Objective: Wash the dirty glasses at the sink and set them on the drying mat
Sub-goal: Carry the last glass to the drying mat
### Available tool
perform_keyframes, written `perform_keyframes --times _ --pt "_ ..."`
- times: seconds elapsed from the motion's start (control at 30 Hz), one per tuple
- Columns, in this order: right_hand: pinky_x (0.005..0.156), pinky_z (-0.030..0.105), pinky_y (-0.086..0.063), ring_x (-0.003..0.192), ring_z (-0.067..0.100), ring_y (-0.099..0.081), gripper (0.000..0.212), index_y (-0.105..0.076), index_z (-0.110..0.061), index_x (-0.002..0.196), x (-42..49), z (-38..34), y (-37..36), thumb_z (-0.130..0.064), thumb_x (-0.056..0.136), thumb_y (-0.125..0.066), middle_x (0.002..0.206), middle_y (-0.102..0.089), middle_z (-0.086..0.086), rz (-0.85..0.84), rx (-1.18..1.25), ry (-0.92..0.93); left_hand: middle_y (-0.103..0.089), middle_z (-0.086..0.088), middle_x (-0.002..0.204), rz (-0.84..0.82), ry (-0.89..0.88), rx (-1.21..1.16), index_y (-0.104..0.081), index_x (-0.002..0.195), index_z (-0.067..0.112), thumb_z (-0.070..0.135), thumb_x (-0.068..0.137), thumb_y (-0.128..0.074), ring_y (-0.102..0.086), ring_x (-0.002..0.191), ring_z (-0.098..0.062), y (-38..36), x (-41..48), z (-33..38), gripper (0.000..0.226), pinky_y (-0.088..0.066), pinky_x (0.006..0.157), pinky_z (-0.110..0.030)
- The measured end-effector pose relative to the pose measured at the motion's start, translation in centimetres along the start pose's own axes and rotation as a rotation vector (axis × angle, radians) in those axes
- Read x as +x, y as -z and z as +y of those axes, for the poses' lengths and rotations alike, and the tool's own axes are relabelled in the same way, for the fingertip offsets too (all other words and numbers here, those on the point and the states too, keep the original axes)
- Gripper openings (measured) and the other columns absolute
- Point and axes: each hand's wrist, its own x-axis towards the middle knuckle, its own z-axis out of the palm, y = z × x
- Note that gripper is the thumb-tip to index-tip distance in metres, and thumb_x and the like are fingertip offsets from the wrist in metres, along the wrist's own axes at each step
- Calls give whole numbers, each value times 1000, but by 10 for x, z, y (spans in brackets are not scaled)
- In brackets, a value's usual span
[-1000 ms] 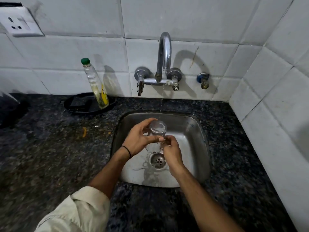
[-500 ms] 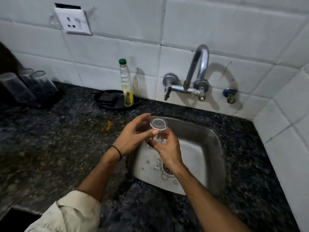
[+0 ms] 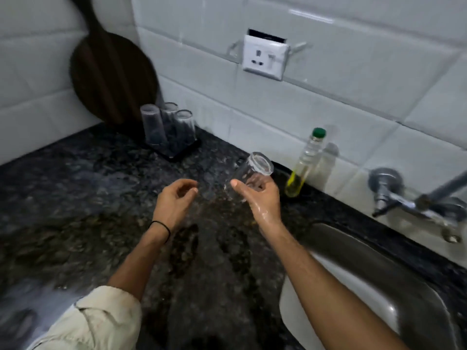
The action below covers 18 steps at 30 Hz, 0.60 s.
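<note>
Dark speckled granite counter (image 3: 75, 198) under white wall tiles, wet in patches. Above it, between stainless steel sink (image 3: 353, 261) and black drying mat (image 3: 177, 151): clear, smooth-walled drinking glass (image 3: 254, 170), tilted, one round end turned up toward the camera, wet and see-through. Gripped around its lower part by wet right hand (image 3: 265, 200), thumb on the near side, fingers showing through the wall. Left hand (image 3: 174, 198) near, apart from it, holding nothing, fingers loosely curled, thin black band at the wrist. On the mat, by round dark wooden board (image 3: 111, 72), three upturned clear glasses (image 3: 164, 125) close together. Behind the held glass, green-capped plastic bottle of yellow liquid (image 3: 307, 160) against the wall.
</note>
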Motion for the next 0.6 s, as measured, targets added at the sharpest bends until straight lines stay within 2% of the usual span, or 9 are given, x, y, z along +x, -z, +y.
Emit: perform_keyframes --times 0.1,0.2,0.3,0.37,0.43,0.5,0.6 --pt "71 40 -55 69 17 -60 49 -57 3 85 38 -3 -62 -26 68 -92 77 -60 9 -12 23 -32 -68 3 97 28 28 60 -69 105 17 17 95 -62 -63 93 -12 36 43 -18 12 -50 85 -26" --pt "79 42 -57 79 24 -69 51 -64 -1 97 72 -5 -125 -29 66 -92 90 -71 14 5 -3 -64 -70 -1 103 48 56 131 -69 111 14 18 94 -62 -63 98 -15 67 91 -41 19 -51 92 -33" --pt "75 38 -55 78 22 -65 49 -63 -5 99 99 0 -174 -30 67 -91 95 -68 20 1 -61 -54 -68 -2 116 29 43 266 -66 119 16 22 95 -60 -62 107 -17 86 133 -63 25 -48 93 -29" --pt "67 32 -50 75 15 -60 48 -62 -8 98 116 7 -202 -31 67 -91 91 -67 14 -5 -115 -55 -65 -1 123 9 37 360 -64 122 17 25 95 -59 -60 112 -21 94 157 -75 28 -48 94 -31" --pt "64 23 -46 72 8 -57 46 -60 -12 96 131 15 -223 -31 67 -91 84 -62 2 -8 -139 -50 -60 -4 132 -8 7 472 -60 128 15 27 96 -58 -57 120 -25 97 175 -86 34 -47 101 -38" --pt "64 17 -46 70 3 -57 42 -59 -17 94 145 24 -240 -27 68 -91 82 -62 -5 -14 -166 -43 -46 -5 150 -64 -13 616 -51 139 16 32 98 -54 -42 138 -25 99 188 -96 45 -34 113 -44" --pt "64 22 -46 77 11 -60 48 -60 -16 96 160 38 -260 -38 65 -89 92 -64 3 -11 -269 -4 -18 4 164 -199 55 778 -30 152 27 44 101 -44 -13 151 -22 100 200 -111 56 -12 119 -52"
